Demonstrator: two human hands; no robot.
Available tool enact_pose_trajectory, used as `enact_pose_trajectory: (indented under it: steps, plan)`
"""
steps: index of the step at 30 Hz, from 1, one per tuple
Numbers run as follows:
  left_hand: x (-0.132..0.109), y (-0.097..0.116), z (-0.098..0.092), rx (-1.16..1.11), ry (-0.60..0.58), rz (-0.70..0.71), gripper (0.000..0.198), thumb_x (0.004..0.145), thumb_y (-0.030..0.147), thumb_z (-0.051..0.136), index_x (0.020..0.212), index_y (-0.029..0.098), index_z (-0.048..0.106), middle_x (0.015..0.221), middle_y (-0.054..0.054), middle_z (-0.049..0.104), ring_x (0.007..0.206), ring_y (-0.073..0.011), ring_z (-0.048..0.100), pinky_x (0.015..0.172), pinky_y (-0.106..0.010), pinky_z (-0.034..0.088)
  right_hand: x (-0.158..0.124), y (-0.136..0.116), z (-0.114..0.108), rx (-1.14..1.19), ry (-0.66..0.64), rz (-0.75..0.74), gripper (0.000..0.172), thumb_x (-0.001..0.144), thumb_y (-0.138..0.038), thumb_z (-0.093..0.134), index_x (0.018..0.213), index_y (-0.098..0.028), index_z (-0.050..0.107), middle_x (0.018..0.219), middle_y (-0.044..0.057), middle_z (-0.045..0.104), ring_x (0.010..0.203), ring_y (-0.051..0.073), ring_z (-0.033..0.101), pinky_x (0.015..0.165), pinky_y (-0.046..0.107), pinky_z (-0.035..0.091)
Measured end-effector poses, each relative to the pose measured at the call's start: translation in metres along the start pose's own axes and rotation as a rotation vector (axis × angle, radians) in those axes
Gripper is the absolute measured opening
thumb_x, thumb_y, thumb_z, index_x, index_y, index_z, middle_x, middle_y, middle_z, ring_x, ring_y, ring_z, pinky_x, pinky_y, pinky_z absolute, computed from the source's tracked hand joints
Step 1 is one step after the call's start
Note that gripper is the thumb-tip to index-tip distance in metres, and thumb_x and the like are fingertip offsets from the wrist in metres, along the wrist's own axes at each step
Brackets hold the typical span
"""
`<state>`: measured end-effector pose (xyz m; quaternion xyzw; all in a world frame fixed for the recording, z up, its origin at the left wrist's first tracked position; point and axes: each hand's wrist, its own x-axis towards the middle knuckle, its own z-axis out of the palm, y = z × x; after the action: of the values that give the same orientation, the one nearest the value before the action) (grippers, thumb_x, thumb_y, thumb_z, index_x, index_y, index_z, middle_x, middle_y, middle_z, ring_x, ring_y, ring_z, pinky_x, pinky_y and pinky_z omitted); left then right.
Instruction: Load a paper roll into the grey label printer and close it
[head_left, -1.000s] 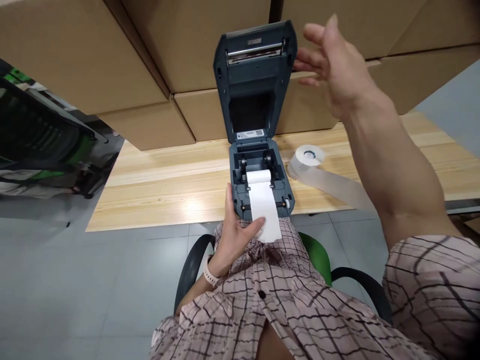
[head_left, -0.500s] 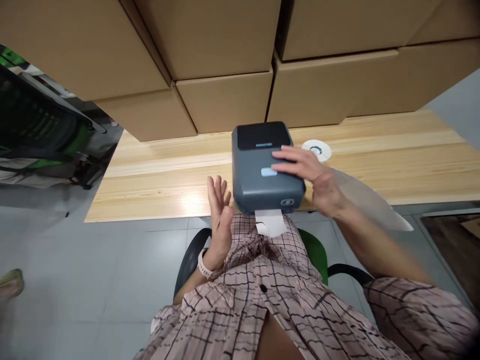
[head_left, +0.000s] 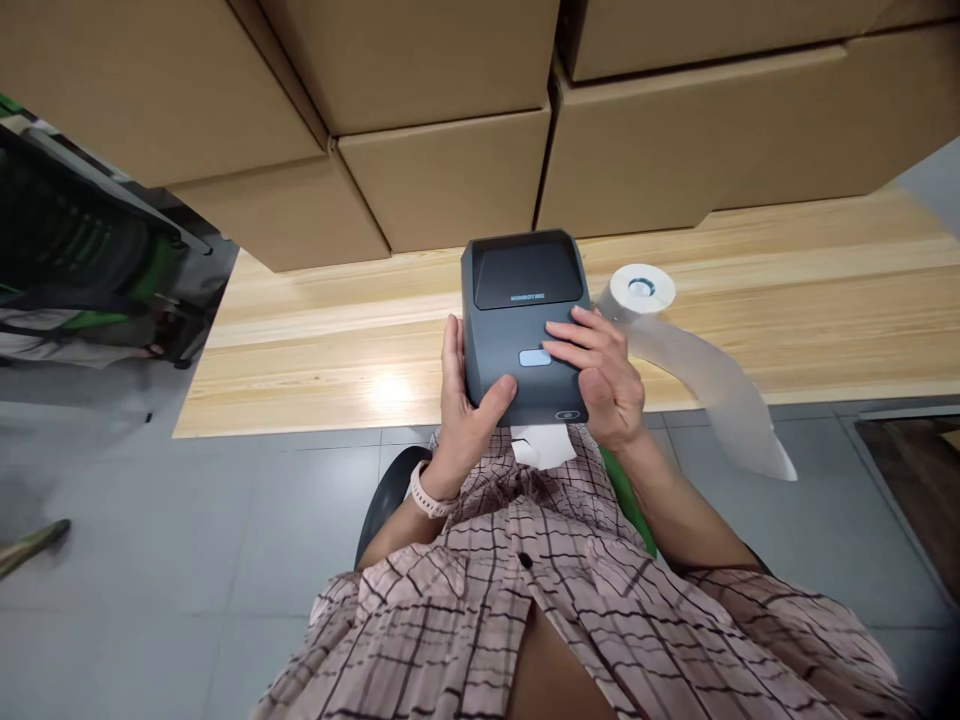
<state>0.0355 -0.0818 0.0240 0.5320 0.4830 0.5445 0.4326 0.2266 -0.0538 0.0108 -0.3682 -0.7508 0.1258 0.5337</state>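
Observation:
A dark blue-grey label printer (head_left: 501,335), with a black window on its lid and a light blue button, sits at the table's near edge. From its front slot hangs a torn strip of white paper (head_left: 544,447). My left hand (head_left: 469,400) grips the printer's left side, its thumb on the top and its fingers along the side. My right hand (head_left: 606,375) is on the right front corner, fingers lying across the lid beside the button and thumb bent at the front. Right behind that hand stands a white label roll (head_left: 654,290), its loose backing strip (head_left: 720,385) curling over the table edge.
Cardboard boxes (head_left: 442,180) are stacked along the back of the wooden table (head_left: 337,370). A black and green chair (head_left: 90,230) stands off to the left. Another person's foot (head_left: 34,545) shows at the left edge on the grey tiled floor.
My left hand has moved from beside the printer onto its left side. My right hand has drawn in against the right front corner. The label roll shows more fully.

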Motion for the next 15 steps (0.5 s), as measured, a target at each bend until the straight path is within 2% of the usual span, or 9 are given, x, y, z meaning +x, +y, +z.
enact_pose_trajectory:
  steps: [3,5,6,7,8,9,11,13,15]
  plan:
    - [-0.013,-0.008,-0.005,0.041,0.000,0.002,0.091,0.097,0.057,0.070,0.170,0.040,0.019,0.183,-0.006,0.023,0.169,-0.0319,0.024,0.136,-0.049,0.030,0.000,0.001,0.000,-0.048,-0.024,0.055,0.051,0.111,-0.045,0.029,0.133,-0.037,0.075,0.136,0.001,0.076,0.147,0.031,0.058,0.127,0.065,0.039]
    - [-0.032,-0.019,-0.010,0.073,0.082,0.016,0.082,0.097,0.054,0.071,0.166,0.039,0.030,0.177,-0.008,0.035,0.160,-0.0305,0.042,0.127,-0.047,0.043,0.001,0.001,-0.001,-0.057,-0.045,0.069,0.053,0.111,-0.048,0.028,0.132,-0.036,0.075,0.136,0.002,0.076,0.146,0.032,0.058,0.127,0.064,0.039]
    - [-0.043,-0.024,-0.012,0.085,0.172,0.042,0.071,0.096,0.054,0.072,0.159,0.036,0.043,0.166,-0.011,0.049,0.145,-0.0292,0.058,0.117,-0.045,0.052,0.003,0.000,-0.001,-0.049,-0.046,0.061,0.053,0.111,-0.048,0.028,0.131,-0.036,0.075,0.135,0.002,0.076,0.145,0.031,0.059,0.126,0.064,0.040]
    - [-0.053,-0.029,-0.014,0.063,0.273,0.067,0.052,0.097,0.053,0.070,0.143,0.031,0.059,0.145,-0.010,0.065,0.122,-0.0257,0.070,0.103,-0.042,0.059,0.004,0.000,-0.001,-0.035,-0.041,0.046,0.053,0.111,-0.049,0.028,0.131,-0.036,0.075,0.135,0.002,0.076,0.144,0.031,0.060,0.125,0.063,0.041]
    - [-0.062,-0.032,-0.015,0.025,0.342,0.076,0.033,0.099,0.053,0.066,0.118,0.027,0.070,0.117,-0.007,0.074,0.102,-0.0222,0.072,0.091,-0.038,0.060,0.005,-0.001,-0.001,-0.021,-0.029,0.030,0.053,0.112,-0.050,0.027,0.130,-0.035,0.075,0.135,0.003,0.076,0.143,0.030,0.061,0.124,0.062,0.042]
    - [-0.068,-0.032,-0.016,-0.005,0.239,0.004,0.034,0.100,0.055,0.062,0.096,0.023,0.074,0.097,-0.006,0.075,0.090,-0.0208,0.071,0.084,-0.036,0.059,0.006,-0.001,-0.001,-0.010,-0.014,0.017,0.054,0.112,-0.051,0.026,0.128,-0.035,0.075,0.134,0.003,0.077,0.141,0.030,0.062,0.124,0.061,0.042]
    - [-0.070,-0.025,-0.014,-0.126,-0.110,-0.268,0.054,0.099,0.065,0.057,0.075,0.019,0.073,0.074,-0.007,0.073,0.070,-0.0199,0.069,0.067,-0.034,0.056,0.006,-0.002,0.000,-0.013,0.005,0.020,0.057,0.111,-0.056,0.025,0.125,-0.035,0.076,0.132,0.003,0.077,0.138,0.031,0.063,0.122,0.062,0.043]
    - [-0.062,-0.013,-0.007,-0.332,-0.418,-0.568,0.065,0.092,0.077,0.056,0.077,0.016,0.074,0.074,-0.012,0.077,0.059,-0.0206,0.068,0.053,-0.032,0.051,0.006,-0.001,0.000,-0.035,-0.001,0.052,0.061,0.109,-0.061,0.024,0.123,-0.035,0.078,0.130,0.004,0.078,0.137,0.032,0.063,0.122,0.063,0.043]
    - [-0.050,-0.001,0.002,-0.403,-0.533,-0.719,0.064,0.087,0.076,0.064,0.081,0.013,0.075,0.079,-0.016,0.079,0.057,-0.0187,0.068,0.052,-0.029,0.049,0.006,-0.001,0.000,-0.041,-0.018,0.075,0.063,0.108,-0.063,0.024,0.123,-0.036,0.078,0.130,0.004,0.078,0.137,0.033,0.063,0.123,0.063,0.042]
